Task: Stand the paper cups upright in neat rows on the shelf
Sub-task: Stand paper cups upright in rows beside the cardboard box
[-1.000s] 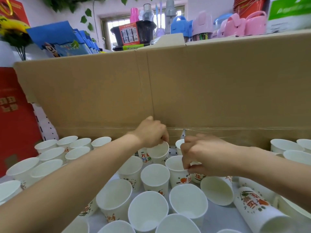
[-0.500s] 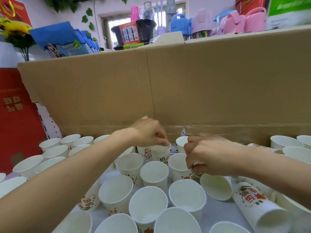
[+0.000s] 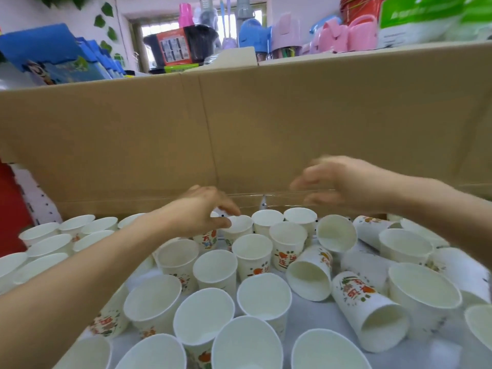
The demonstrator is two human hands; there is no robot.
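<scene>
Since half a second ago my right hand (image 3: 343,185) has let go of its cup and lifted up in front of the big brown cardboard wall (image 3: 239,129). It is blurred, its fingers are spread, and it holds nothing. My left hand (image 3: 202,211) has stayed low at the back row, with thumb and fingers pinching the rim of one small white paper cup (image 3: 238,227) that stands upright just beside the cardboard.

I think the step now is to finish that back row. To do it well, I should set this cup flat, touching the next one, and let go softly so it does not tip. Then my free right hand should go for the nearest lying cup (image 3: 335,233), turn its mouth up, and put it next in line.

One cardboard wall stands behind everything. One pale shelf top (image 3: 314,312) carries all the cups.

Cups standing up: I count about twenty-five, and more may be hidden under my arms. One neat group (image 3: 53,235) stands on the left and a looser bunch (image 3: 213,288) in the middle.

Cups lying on their sides: about six, all on the right. One big one with red and green print (image 3: 370,312) lies nearest me, and another (image 3: 308,275) lies just beside it.

Two hands are at work, one busy and one free.
</scene>
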